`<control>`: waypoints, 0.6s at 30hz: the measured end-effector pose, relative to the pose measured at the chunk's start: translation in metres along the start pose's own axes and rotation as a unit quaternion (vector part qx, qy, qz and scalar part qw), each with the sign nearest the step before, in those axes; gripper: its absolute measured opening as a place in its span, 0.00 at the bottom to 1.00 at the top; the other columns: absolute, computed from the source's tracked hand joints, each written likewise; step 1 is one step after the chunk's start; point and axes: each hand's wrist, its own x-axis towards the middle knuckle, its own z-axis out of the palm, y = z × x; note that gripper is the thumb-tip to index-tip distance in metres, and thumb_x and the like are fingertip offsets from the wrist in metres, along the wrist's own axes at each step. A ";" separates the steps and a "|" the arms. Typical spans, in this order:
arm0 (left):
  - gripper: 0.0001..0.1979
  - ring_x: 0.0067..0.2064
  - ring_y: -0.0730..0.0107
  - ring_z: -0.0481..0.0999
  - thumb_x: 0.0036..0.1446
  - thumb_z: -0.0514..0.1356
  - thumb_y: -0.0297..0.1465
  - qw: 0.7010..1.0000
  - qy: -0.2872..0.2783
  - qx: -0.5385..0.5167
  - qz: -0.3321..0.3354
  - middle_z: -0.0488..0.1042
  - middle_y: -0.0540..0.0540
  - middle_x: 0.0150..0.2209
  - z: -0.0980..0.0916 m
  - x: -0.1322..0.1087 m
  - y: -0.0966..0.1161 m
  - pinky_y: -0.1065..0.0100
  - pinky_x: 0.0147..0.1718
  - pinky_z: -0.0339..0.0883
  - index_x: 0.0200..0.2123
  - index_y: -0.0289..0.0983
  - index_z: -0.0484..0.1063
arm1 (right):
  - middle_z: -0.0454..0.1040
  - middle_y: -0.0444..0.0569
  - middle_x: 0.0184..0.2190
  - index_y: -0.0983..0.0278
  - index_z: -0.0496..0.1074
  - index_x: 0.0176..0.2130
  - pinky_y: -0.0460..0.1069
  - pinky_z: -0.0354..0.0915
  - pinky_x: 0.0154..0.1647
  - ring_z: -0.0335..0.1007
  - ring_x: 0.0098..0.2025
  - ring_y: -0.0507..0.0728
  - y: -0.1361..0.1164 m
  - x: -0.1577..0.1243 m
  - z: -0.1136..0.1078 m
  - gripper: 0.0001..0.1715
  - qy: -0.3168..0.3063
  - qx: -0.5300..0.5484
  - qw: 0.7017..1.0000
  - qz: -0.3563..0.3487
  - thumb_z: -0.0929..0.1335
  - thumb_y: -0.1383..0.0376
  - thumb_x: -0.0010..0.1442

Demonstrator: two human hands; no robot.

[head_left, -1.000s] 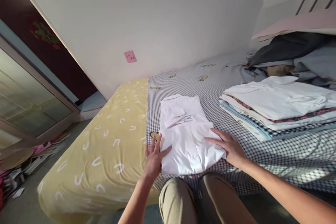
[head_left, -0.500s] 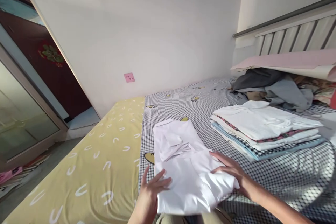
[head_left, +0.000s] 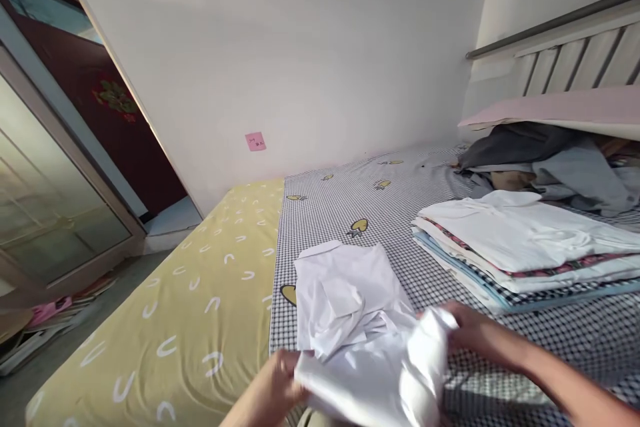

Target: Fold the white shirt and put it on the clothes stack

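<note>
A white shirt lies partly folded on the checked part of the bed, its sleeves bunched in the middle and its near end lifted towards me. My left hand grips the left corner of that near end, thumb on top. On the right edge, my right hand is closed on the cloth, with most of its fingers behind the raised fabric. The lifted part is crumpled and slightly blurred.
To the right stands a stack of folded clothes, a white one on top. Behind it, grey garments lie in a heap under a pink sheet. A yellow patterned cover spreads over the left of the bed. A wall rises beyond.
Both hands were resting with fingers spread on the shirt's sides; now they grip its near corners. The near end has been raised from the bed. The view has shifted slightly left.
</note>
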 end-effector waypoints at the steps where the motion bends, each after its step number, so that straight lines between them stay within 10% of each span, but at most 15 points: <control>1: 0.23 0.44 0.53 0.85 0.57 0.66 0.51 0.996 0.033 -0.070 -0.036 0.86 0.40 0.40 -0.008 0.020 0.012 0.61 0.48 0.78 0.37 0.36 0.85 | 0.84 0.54 0.31 0.60 0.81 0.30 0.65 0.74 0.48 0.81 0.39 0.70 -0.012 0.017 -0.004 0.22 -0.023 0.046 0.999 0.019 0.72 0.45 0.54; 8: 0.30 0.45 0.53 0.86 0.61 0.63 0.52 0.890 0.168 -0.379 -0.188 0.85 0.33 0.43 -0.037 0.137 0.007 0.57 0.48 0.79 0.51 0.31 0.77 | 0.85 0.54 0.40 0.59 0.78 0.43 0.62 0.74 0.52 0.82 0.44 0.65 -0.031 0.129 -0.009 0.29 0.031 0.257 0.961 0.096 0.73 0.40 0.54; 18: 0.24 0.40 0.59 0.85 0.49 0.71 0.28 0.920 0.247 -0.286 -0.105 0.85 0.44 0.39 -0.028 0.139 -0.039 0.59 0.43 0.80 0.51 0.37 0.74 | 0.84 0.46 0.37 0.56 0.64 0.67 0.56 0.75 0.40 0.82 0.38 0.62 0.015 0.153 -0.002 0.43 0.122 0.112 0.986 0.028 0.70 0.62 0.54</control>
